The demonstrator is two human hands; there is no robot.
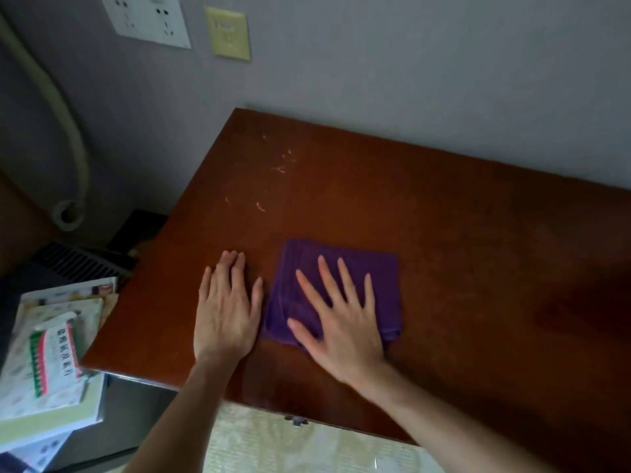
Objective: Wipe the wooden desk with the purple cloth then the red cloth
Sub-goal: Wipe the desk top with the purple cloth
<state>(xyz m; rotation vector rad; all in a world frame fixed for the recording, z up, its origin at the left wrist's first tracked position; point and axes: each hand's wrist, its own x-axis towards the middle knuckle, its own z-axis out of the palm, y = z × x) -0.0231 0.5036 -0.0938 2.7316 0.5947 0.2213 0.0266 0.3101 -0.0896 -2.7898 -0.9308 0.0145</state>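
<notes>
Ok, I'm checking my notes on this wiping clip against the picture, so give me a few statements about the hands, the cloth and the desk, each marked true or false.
1. The right hand lies flat on the purple cloth with its fingers spread. True.
2. The left hand grips the cloth. False: it rests flat on the bare wooden desk, beside the cloth.
3. Pale scratch marks show on the desk beyond the hands. True.
4. A red cloth lies next to the purple one. False: no red cloth is in view.
5. The purple cloth is folded. True.
</notes>
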